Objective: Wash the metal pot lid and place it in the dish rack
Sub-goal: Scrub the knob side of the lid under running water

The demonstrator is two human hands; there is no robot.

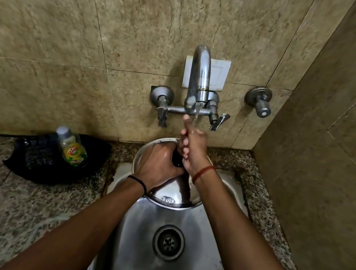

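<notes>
The round metal pot lid [171, 193] is held over the back of the steel sink [132, 254], its black knob [176, 161] facing up. My left hand [157, 166] curls round the knob and grips it. My right hand [191, 146] is raised under the running stream from the tap [199, 78], fingers loosely bent with the forefinger pointing up; it touches my left hand and holds nothing that I can see. Much of the lid lies hidden under both hands.
A dish soap bottle [72, 146] stands in a black mesh tray [38, 158] on the speckled stone counter [1, 213] at the left. Tap handles [219, 121] and a wall valve [260, 102] sit on the tiled wall. A side wall closes the right.
</notes>
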